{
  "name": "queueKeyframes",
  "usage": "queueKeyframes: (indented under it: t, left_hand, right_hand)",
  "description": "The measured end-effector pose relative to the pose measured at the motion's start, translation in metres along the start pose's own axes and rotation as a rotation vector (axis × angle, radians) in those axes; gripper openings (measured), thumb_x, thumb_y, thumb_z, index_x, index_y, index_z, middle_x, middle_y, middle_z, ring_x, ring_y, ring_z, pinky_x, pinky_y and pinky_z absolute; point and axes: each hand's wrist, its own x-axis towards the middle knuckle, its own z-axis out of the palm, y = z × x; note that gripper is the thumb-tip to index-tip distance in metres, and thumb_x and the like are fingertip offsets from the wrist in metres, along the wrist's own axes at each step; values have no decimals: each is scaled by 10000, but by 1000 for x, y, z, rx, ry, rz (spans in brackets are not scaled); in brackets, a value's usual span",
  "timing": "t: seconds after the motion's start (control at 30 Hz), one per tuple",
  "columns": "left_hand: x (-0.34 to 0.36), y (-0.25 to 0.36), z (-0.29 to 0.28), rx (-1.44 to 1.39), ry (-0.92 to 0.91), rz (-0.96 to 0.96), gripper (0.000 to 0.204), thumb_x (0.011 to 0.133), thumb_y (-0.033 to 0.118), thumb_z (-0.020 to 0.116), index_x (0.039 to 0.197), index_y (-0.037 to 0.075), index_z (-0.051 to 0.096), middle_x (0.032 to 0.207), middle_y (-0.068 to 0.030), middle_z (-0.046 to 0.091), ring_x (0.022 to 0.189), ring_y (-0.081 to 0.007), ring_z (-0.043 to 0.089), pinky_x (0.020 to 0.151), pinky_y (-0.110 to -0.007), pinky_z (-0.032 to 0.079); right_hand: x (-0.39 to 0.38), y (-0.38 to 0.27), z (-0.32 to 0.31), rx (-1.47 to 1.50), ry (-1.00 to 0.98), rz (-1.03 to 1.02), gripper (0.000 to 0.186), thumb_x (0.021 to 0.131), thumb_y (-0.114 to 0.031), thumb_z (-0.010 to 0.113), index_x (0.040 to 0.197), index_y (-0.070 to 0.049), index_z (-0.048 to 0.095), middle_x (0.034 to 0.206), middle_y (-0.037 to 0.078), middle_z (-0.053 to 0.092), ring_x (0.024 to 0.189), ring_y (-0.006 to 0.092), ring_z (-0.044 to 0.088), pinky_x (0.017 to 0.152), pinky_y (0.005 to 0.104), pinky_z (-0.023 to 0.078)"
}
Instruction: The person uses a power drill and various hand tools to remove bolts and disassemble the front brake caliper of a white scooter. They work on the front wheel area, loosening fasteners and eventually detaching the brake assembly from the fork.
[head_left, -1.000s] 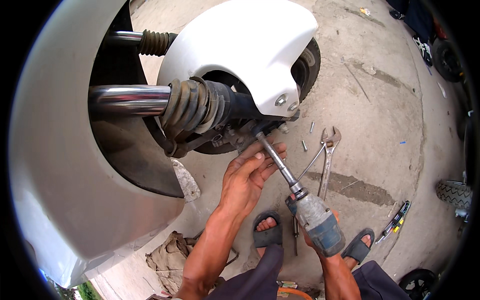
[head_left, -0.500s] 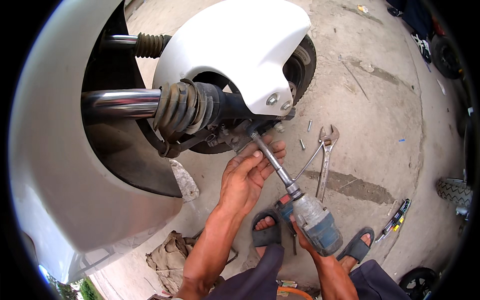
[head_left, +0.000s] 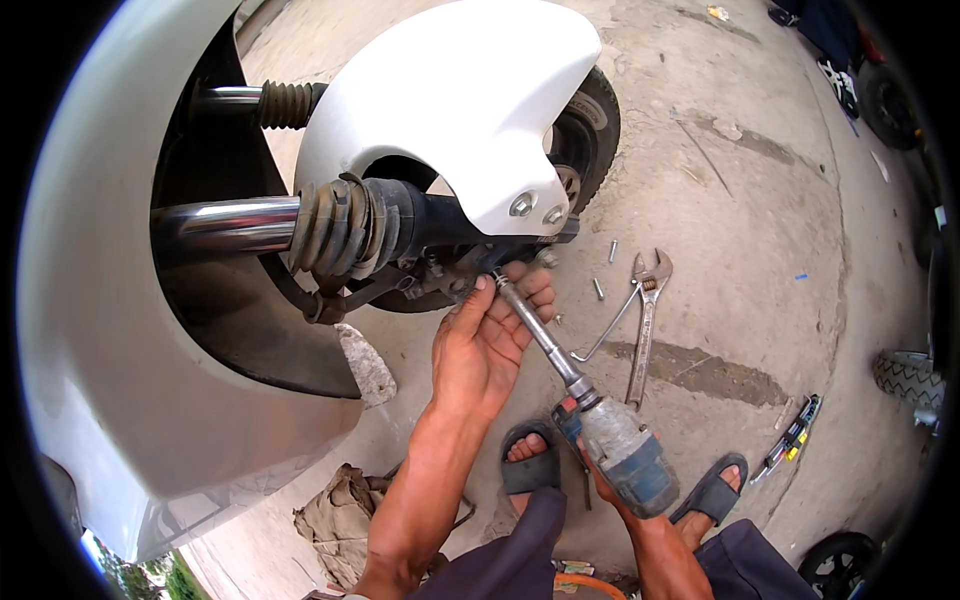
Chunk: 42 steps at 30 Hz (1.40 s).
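Observation:
My right hand (head_left: 610, 494) is wrapped round the grip of a blue-and-grey cordless impact wrench (head_left: 632, 462), whose body hides most of the fingers. A long metal socket extension (head_left: 540, 335) runs from it up to the lower end of the front fork (head_left: 432, 215). Behind and under the tip of that extension lies my left hand (head_left: 480, 345), palm up with its fingers loosely bent and apart. Its thumb reaches to the dirty metal parts beside the socket. A white front fender (head_left: 450, 100) with two bolts covers the wheel (head_left: 592, 130).
On the concrete lie an adjustable wrench (head_left: 645, 335), a thin bent rod (head_left: 612, 335) and two small bolts (head_left: 613, 250). White bodywork (head_left: 200, 440) fills the left side. A crumpled brown cloth (head_left: 335, 525) lies below. Another person's shoe (head_left: 838, 88) and a tyre (head_left: 908, 380) are at the right.
My left thumb has moved away from the fingers, up toward the socket tip. The view has shifted slightly, so the fork and fender appear a little farther left. My right hand keeps its grip.

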Motion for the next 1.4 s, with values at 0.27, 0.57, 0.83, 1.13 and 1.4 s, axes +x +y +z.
queueKeyframes:
  t: [0.27, 0.57, 0.83, 1.13, 1.4]
  left_hand:
    - [-10, -15, 17, 94, 114, -9, 360, 1040, 242, 513, 1211, -71, 564, 1124, -259, 683, 996, -313, 697, 908, -424, 578]
    - [81, -103, -51, 128, 217, -396, 344, 1029, 204, 495, 1208, -87, 540, 1084, -254, 693, 962, -298, 703, 866, -384, 586]
    - [39, -98, -34, 560, 39, -269, 448, 1068, 257, 463, 1349, -91, 470, 1047, -242, 699, 898, -283, 718, 771, -372, 594]
    - [-7, -45, -22, 281, 91, -51, 372, 1034, 261, 566, 1178, -81, 596, 969, -195, 707, 905, -292, 730, 809, -408, 620]
    - [4, -38, -24, 359, 45, -36, 397, 1002, 292, 630, 1157, -73, 618, 927, -203, 726, 862, -265, 732, 780, -373, 607]
  right_hand:
    - [-22, 16, -18, -8, 6, 162, 236, 799, -259, 819, 948, -100, 731, 855, 82, 721, 767, 282, 688, 655, 399, 486]
    - [-55, 17, -37, 26, -11, 650, 225, 861, -100, 763, 1082, -68, 739, 986, 61, 762, 946, 202, 717, 854, 353, 533]
    - [-35, 28, -32, 71, 3, 539, 270, 891, -129, 743, 1154, -75, 711, 1073, 79, 737, 993, 224, 679, 883, 352, 508]
    - [-13, -4, 18, 741, -46, 718, 316, 911, -108, 729, 1199, -16, 637, 1069, 83, 688, 1009, 205, 635, 909, 361, 490]
    - [-42, 26, 50, 655, 39, 851, 402, 872, -217, 794, 1194, -27, 646, 1070, 69, 659, 964, 194, 626, 819, 336, 517]
